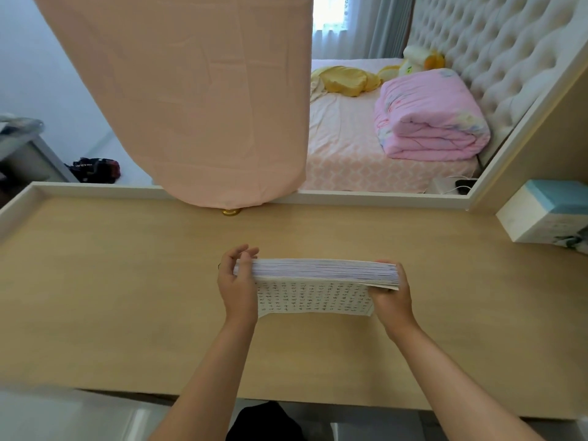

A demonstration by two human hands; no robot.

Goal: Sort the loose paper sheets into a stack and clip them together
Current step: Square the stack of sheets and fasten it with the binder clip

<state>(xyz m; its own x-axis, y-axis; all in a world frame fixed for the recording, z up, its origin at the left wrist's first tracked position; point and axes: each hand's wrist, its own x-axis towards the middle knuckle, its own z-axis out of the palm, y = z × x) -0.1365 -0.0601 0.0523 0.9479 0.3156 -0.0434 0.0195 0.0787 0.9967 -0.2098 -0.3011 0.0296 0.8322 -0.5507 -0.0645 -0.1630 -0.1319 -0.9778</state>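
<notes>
A stack of paper sheets (318,291) stands on its long edge on the wooden desk (127,297), its printed face toward me and the top edges of several sheets showing. My left hand (237,281) grips the stack's left end, thumb in front and fingers curled over the top. My right hand (389,294) grips the right end the same way. No clip is in view.
A pink cloth (191,97) hangs over something with a gold base (231,212) at the desk's back edge. A white and teal box (547,214) sits at the far right. Beyond the desk's raised rim lies a bed with a folded pink quilt (429,122).
</notes>
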